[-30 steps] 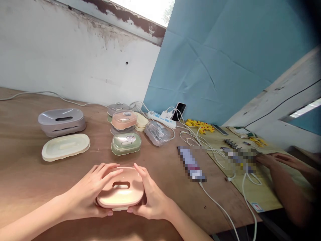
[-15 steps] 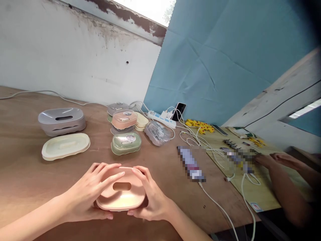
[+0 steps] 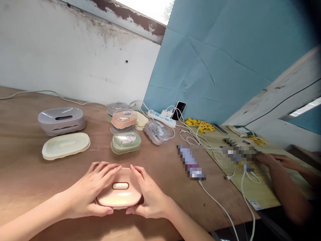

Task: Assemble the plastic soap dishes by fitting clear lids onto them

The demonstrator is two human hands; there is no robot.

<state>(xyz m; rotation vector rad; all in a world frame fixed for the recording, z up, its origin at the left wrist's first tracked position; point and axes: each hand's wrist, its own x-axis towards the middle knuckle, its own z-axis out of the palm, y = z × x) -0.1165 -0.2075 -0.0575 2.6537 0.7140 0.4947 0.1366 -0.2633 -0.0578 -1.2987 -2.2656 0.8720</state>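
Observation:
A pink oval soap dish [image 3: 119, 198] is held low between my two hands near the front of the table. My left hand [image 3: 96, 192] wraps its left side, thumb at the near edge and fingers along the far rim. On the other side my right hand [image 3: 147, 194] grips it the same way. A cream raised bar [image 3: 120, 185] fills the slot in the dish's middle. Farther back lie a cream oval tray [image 3: 65, 146] and grey slotted soap dishes [image 3: 62, 121], stacked. A green soap box [image 3: 126, 142] with a clear lid stands just beyond my hands.
Behind are a pink soap box [image 3: 124, 118] on a stack, cream trays [image 3: 141, 120] and clear lids [image 3: 157, 132]. To the right lie a power strip [image 3: 162, 118], white cables, a blurred-out phone [image 3: 191, 164] and yellow pieces [image 3: 200, 125]. Another person's hands [image 3: 273, 160] work at the far right.
The cream bar now shows inside the pink dish's slot, where a brownish opening was visible before. The dish has shifted slightly left, and my right hand with it.

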